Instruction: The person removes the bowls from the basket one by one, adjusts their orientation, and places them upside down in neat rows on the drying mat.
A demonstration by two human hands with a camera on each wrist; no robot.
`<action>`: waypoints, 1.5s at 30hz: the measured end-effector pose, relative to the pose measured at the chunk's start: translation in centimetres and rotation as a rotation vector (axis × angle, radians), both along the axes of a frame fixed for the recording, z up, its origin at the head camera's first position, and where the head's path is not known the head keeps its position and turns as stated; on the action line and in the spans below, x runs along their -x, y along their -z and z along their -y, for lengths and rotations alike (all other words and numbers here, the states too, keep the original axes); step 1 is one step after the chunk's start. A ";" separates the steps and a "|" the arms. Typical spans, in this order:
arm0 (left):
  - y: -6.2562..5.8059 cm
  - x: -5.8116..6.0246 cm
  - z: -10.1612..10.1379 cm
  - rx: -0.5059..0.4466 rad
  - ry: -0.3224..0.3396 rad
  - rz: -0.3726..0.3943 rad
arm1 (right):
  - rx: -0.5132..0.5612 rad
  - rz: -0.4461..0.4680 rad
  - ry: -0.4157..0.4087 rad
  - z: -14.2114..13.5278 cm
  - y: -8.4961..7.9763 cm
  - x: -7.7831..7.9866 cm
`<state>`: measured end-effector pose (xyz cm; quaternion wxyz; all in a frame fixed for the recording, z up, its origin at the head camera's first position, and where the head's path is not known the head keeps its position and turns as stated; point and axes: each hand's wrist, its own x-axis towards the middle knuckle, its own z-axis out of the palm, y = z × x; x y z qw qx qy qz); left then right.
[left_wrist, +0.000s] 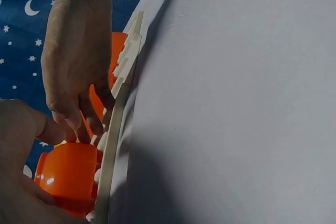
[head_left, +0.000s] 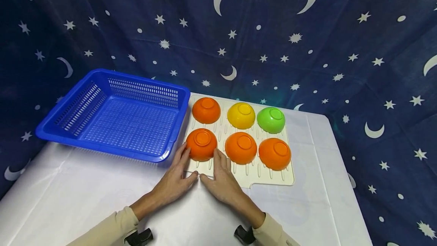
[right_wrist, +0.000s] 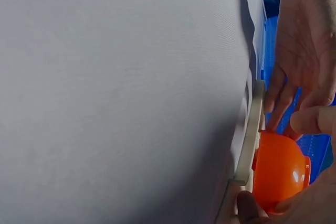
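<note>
Upside down on a cream ribbed drying mat (head_left: 269,175) sits an orange bowl (head_left: 201,147) at the front left. My left hand (head_left: 173,184) is at its left side, fingertips against or very close to the wall. On the opposite side, my right hand (head_left: 223,186) has its fingertips at the bowl's right edge. Both hands have mostly extended fingers, and the thumbs point toward each other at the mat's front edge. Both wrist views show this orange bowl (left_wrist: 68,174) resting on the mat (right_wrist: 251,135) between the hands. Whether every fingertip touches it, I cannot tell.
Right of that bowl are two more orange bowls, one in the middle (head_left: 240,148) and one at right (head_left: 274,154). Behind stand an orange bowl (head_left: 206,110), a yellow bowl (head_left: 241,115) and a green bowl (head_left: 271,120). A blue basket (head_left: 112,149) stands left of the mat on the white tablecloth (head_left: 102,193).
</note>
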<state>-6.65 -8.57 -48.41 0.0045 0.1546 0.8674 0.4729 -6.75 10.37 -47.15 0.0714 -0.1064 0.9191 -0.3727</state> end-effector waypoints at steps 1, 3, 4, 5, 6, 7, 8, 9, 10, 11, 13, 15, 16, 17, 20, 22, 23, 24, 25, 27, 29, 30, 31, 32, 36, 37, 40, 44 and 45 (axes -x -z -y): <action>0.0 0.0 0.0 0.000 0.000 -0.001 | -0.006 0.002 -0.003 0.0 -0.1 0.0; -0.1 0.1 0.1 -0.003 0.001 -0.001 | -0.011 0.000 -0.007 0.1 -0.2 0.1; -0.1 0.0 0.1 -0.003 -0.001 0.002 | -0.016 -0.002 -0.006 0.1 -0.2 0.1; -0.1 0.0 0.1 -0.006 -0.002 0.007 | -0.019 -0.004 -0.006 0.1 -0.3 0.0; -0.1 0.0 0.2 -0.005 -0.005 0.014 | -0.023 -0.005 -0.007 0.1 -0.3 0.0; -0.1 0.0 0.2 -0.004 -0.011 0.023 | -0.029 -0.007 -0.009 0.0 -0.3 0.0; -0.1 -0.1 0.2 -0.004 -0.018 0.034 | -0.030 -0.007 -0.009 0.0 -0.4 0.0; 0.0 -0.1 0.2 0.000 -0.025 0.044 | -0.032 -0.008 -0.011 0.0 -0.4 -0.1; 0.0 -0.1 0.3 0.003 -0.031 0.052 | -0.031 -0.010 -0.014 0.0 -0.4 -0.1; 0.0 -0.1 0.3 0.004 -0.036 0.059 | -0.030 -0.011 -0.017 0.0 -0.4 -0.1; 0.0 -0.1 0.4 0.007 -0.036 0.065 | -0.029 -0.018 -0.023 0.0 -0.4 -0.1; -0.1 0.0 0.4 0.014 -0.026 0.062 | -0.034 -0.033 -0.027 0.0 -0.4 -0.2; -0.1 0.0 0.4 0.017 -0.023 0.060 | -0.038 -0.039 -0.029 0.0 -0.3 -0.3; -0.2 0.0 0.4 0.018 -0.024 0.059 | -0.044 -0.042 -0.032 0.0 -0.3 -0.3; -0.3 -0.1 0.4 0.013 -0.055 0.062 | -0.032 -0.034 -0.029 0.1 -0.1 -0.6; -0.4 -0.3 0.4 -0.001 -0.089 0.064 | -0.010 -0.018 -0.018 0.0 0.0 -0.9; -0.4 -0.4 0.4 -0.009 -0.105 0.062 | 0.003 -0.012 -0.009 0.0 0.0 -0.9; -0.5 -0.6 0.4 -0.021 -0.113 0.055 | 0.016 -0.009 0.000 0.0 0.1 -1.0; -0.5 -0.7 0.3 -0.026 -0.114 0.045 | 0.023 -0.015 0.006 0.1 0.1 -1.1; -0.5 -0.9 0.2 -0.022 -0.099 0.009 | 0.024 -0.032 0.011 0.1 0.1 -1.2; -0.4 -1.1 -0.1 -0.014 -0.079 -0.029 | 0.014 -0.048 0.008 0.1 0.1 -1.1; -0.4 -1.2 -0.2 -0.008 -0.069 -0.044 | 0.007 -0.054 0.004 0.2 0.1 -1.1; -0.3 -1.2 -0.3 0.002 -0.063 -0.058 | -0.001 -0.057 0.000 0.2 0.1 -1.1; -0.3 -1.2 -0.4 0.008 -0.060 -0.067 | -0.007 -0.055 -0.003 0.2 0.1 -1.0; -0.2 -1.2 -0.4 0.015 -0.060 -0.072 | -0.028 -0.046 -0.012 0.3 0.1 -0.8; -0.2 -1.2 -0.4 0.013 -0.057 -0.072 | -0.032 -0.045 -0.012 0.3 0.1 -0.8; -0.2 -1.1 -0.4 0.008 -0.051 -0.073 | -0.046 -0.048 -0.015 0.2 0.0 -0.7; -0.2 -1.0 -0.3 0.003 -0.044 -0.080 | -0.051 -0.051 -0.028 0.2 0.0 -0.6; -0.2 -1.0 -0.3 0.002 -0.041 -0.081 | -0.052 -0.052 -0.031 0.2 0.0 -0.5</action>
